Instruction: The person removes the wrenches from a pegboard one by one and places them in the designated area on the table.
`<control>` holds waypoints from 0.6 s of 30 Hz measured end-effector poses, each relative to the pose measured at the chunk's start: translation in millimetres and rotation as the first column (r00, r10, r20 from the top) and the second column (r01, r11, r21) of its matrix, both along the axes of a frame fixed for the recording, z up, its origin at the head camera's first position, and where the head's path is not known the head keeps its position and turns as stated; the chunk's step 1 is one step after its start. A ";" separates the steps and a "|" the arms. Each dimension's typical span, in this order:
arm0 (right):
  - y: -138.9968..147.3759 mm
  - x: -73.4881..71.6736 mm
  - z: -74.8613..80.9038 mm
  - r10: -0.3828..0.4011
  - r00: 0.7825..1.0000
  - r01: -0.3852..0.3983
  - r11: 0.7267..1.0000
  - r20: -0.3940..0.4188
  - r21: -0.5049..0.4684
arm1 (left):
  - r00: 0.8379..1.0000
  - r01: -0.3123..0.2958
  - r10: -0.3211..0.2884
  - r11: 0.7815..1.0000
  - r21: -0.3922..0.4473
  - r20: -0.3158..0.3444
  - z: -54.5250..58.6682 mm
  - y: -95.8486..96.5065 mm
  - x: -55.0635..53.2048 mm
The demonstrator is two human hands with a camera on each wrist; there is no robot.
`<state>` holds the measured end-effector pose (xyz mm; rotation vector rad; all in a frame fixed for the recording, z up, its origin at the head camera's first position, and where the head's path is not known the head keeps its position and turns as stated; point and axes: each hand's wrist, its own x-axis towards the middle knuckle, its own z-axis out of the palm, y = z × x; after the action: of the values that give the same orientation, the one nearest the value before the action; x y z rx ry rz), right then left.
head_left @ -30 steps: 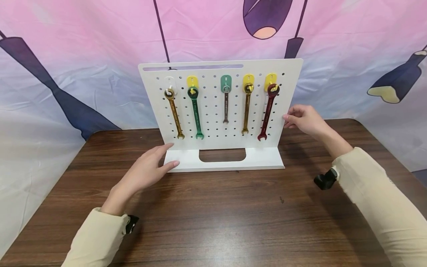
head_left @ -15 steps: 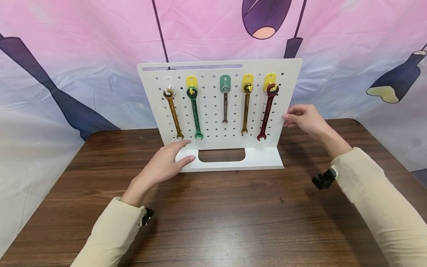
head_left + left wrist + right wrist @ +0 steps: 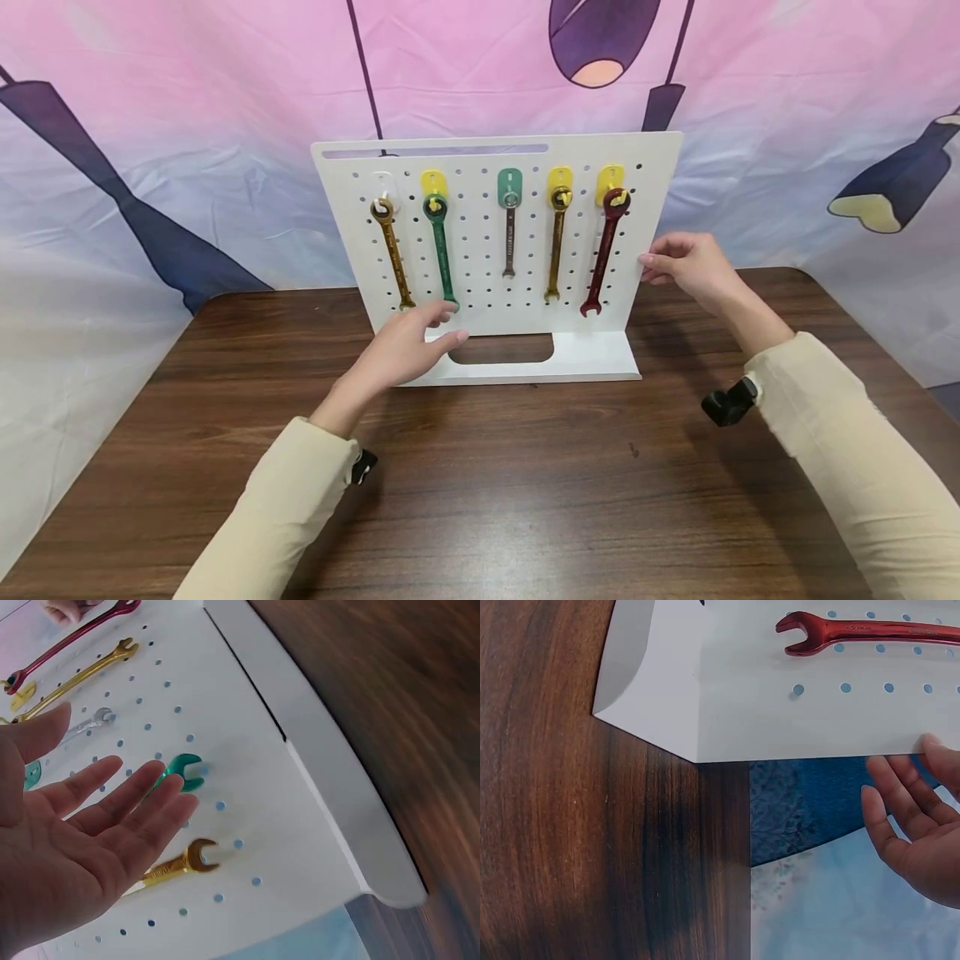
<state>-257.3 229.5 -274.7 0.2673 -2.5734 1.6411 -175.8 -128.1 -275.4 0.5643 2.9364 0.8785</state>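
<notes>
A white pegboard (image 3: 480, 308) stands upright on its foot, with several wrenches hanging from hooks. From left to right they are a gold wrench (image 3: 392, 254), a green wrench (image 3: 441, 250), a small silver wrench (image 3: 509, 242), a second gold wrench (image 3: 557, 250) and a red wrench (image 3: 603, 250). My left hand (image 3: 408, 346) is in front of the board's lower left, fingers spread, close to the green wrench's lower end; in the left wrist view the hand (image 3: 97, 825) holds nothing. My right hand (image 3: 693, 267) pinches the board's right edge between thumb and fingers (image 3: 900, 802).
The board stands on a dark wooden table (image 3: 525, 483). A cut-out opening lies in its foot, and a long slot runs along its top. Behind hangs a pink and blue patterned cloth (image 3: 247, 125). Each sleeve carries a black wrist device (image 3: 730, 402).
My left hand has moved right and slightly up, from the board's lower left corner to the green wrench's lower end. My right hand stays at the right edge. The wrenches hang as before.
</notes>
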 end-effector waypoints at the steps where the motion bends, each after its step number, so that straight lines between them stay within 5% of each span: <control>1: 0.4 -0.1 -0.2 -0.003 1.000 0.003 1.000 -0.001 -0.004 | 1.000 -0.002 0.002 1.000 0.013 0.005 0.8 2.5 -1.6; 18: 0.2 1.1 0.0 -0.013 1.000 0.013 1.000 0.008 -0.028 | 1.000 -0.002 -0.002 0.984 0.180 0.020 1.2 33.4 -17.3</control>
<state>-256.2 229.7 -274.7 0.2419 -2.5501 1.6754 -193.0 -94.7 -274.2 0.5591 2.8569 1.1513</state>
